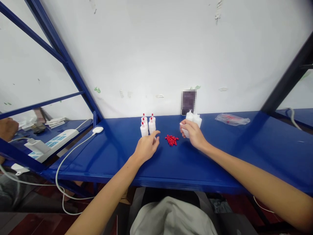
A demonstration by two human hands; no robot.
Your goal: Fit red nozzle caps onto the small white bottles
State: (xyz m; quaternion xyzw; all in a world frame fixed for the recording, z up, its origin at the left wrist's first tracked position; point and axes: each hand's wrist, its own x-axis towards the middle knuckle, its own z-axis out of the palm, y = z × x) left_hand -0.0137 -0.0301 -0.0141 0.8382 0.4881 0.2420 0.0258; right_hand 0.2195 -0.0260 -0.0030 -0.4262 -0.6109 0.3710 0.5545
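My right hand (192, 132) is closed around a small white squeeze bottle (186, 132), which is tilted, its nozzle end pointing left. Just behind that hand stand more white bottles (197, 120) without red caps. My left hand (146, 147) has its index finger and thumb apart, with its other fingers partly hidden, and it is in front of several upright white bottles with red caps (144, 130). Between my hands lies a loose pile of small red caps (171, 140).
A phone (188, 101) leans on the wall at the back. To the right lies a clear plastic bag (232, 119) with something red inside. A white cable with a round end (97, 130) crosses the blue table (110, 153) at left, near a power strip (57, 143). Another person's hand (8, 129) shows far left.
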